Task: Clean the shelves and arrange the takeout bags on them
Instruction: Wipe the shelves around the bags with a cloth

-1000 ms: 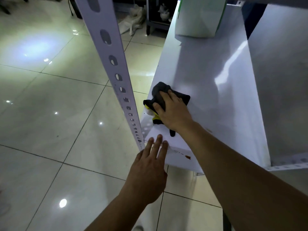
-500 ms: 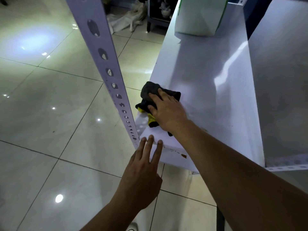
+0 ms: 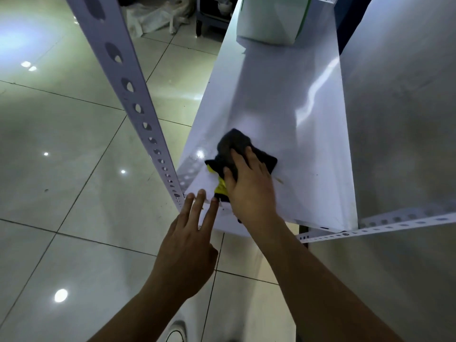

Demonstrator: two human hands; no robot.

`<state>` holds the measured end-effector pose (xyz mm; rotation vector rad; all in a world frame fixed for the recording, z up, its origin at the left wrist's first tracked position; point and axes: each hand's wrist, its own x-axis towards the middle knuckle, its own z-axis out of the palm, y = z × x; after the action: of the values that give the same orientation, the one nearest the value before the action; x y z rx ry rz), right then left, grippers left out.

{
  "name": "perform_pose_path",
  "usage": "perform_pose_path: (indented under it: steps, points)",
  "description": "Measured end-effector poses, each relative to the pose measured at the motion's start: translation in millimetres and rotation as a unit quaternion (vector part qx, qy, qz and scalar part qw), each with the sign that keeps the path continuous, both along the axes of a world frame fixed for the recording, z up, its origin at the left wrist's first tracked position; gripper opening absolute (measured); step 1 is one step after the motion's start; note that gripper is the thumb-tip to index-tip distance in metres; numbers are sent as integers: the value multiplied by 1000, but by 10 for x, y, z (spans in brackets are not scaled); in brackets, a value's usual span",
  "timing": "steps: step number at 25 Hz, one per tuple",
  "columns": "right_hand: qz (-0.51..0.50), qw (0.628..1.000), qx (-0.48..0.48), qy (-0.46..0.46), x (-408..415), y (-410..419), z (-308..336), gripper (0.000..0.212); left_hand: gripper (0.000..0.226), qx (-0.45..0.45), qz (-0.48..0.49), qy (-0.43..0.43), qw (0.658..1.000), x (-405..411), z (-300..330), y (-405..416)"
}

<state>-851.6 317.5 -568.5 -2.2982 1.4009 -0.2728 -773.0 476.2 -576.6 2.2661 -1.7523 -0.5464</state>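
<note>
Right hand (image 3: 249, 186) presses dark cloth (image 3: 243, 151) flat on white shelf (image 3: 283, 107), near-left corner, fingers straight. Left hand (image 3: 190, 245) open, fingertips on shelf's near edge. Takeout bag (image 3: 271, 18) at far end. Risk: cloth bunches, skips small brown streak just right of hand; long stroke may shove bag.

dim, bluish light; ceiling lamps glared off the glossy floor (image 3: 74, 193) and shelf (image 3: 308, 114); wide-angle bending at edges, slight softness.
</note>
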Motion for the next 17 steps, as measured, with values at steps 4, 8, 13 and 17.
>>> perform_pose_path:
  steps: [4, 8, 13, 17]
  points:
    - [-69, 997, -8, 24, -288, -377, 27, 50, 97, -12, -5, 10, 1000, 21, 3, 9]
    - [-108, 994, 6, 8, -407, -354, 58, 52, 96, -23, 8, 26, 999, -22, 1, -2]
    - [-108, 994, -2, 23, -681, -212, 61, 53, 92, -25, 27, 36, 999, -52, 25, -70]
    - [-143, 989, 38, 20, -688, -571, 209, 56, 93, -17, 28, 26, 999, -61, 18, -65]
